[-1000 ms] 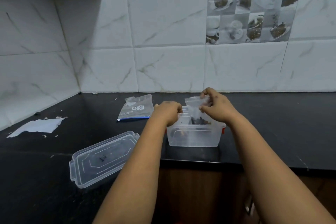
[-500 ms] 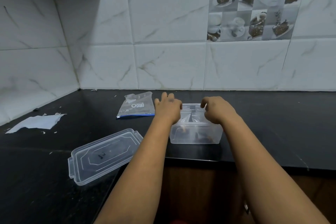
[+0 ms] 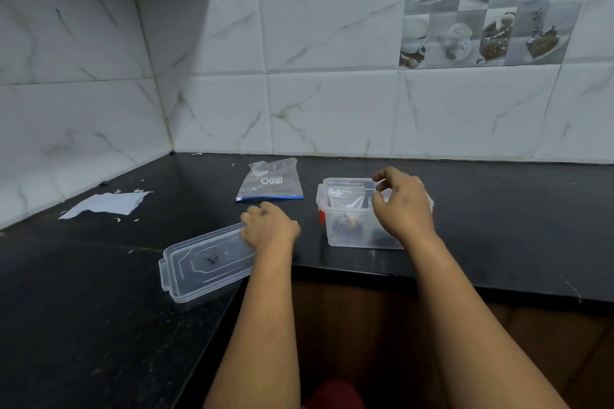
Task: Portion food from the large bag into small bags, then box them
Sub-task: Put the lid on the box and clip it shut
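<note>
Single head view, looking forward-down, close over counter (image 3: 498, 242) corner.

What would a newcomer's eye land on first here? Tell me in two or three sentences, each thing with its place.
First the two bare arms reaching in from below: the left hand rests on the near end of the clear lid lying flat on the black counter, and the right hand hovers over the open clear box holding small bags. Behind the lid lies a flat zip bag with a blue edge.

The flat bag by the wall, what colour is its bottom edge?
Blue, along the zip bag, clearest in the head view.
</note>
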